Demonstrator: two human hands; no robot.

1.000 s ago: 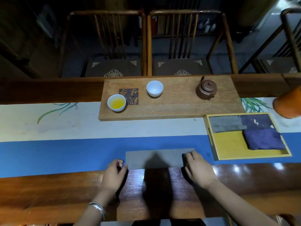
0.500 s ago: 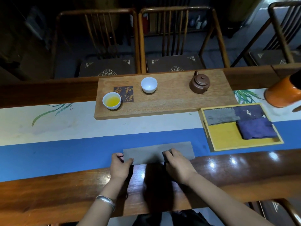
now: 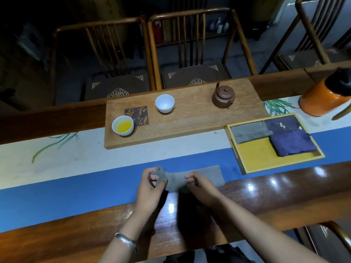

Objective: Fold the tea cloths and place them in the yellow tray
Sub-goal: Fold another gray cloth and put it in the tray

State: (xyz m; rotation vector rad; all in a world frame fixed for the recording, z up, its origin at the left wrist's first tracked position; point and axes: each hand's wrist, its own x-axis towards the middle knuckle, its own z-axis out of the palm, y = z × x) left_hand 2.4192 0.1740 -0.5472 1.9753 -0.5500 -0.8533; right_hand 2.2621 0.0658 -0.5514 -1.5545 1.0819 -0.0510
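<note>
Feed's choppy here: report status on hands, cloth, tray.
Left hand and right hand both pinch grey cloth, left end lifted. Yellow tray holds three folded cloths, front-left corner bare. Nothing in the way.

Wooden board [image 3: 190, 122] at the far side, cup of yellow tea [image 3: 122, 125] left, white cup [image 3: 164, 103], brown teapot [image 3: 223, 95] right, orange flask [image 3: 322, 99] far right.
</note>
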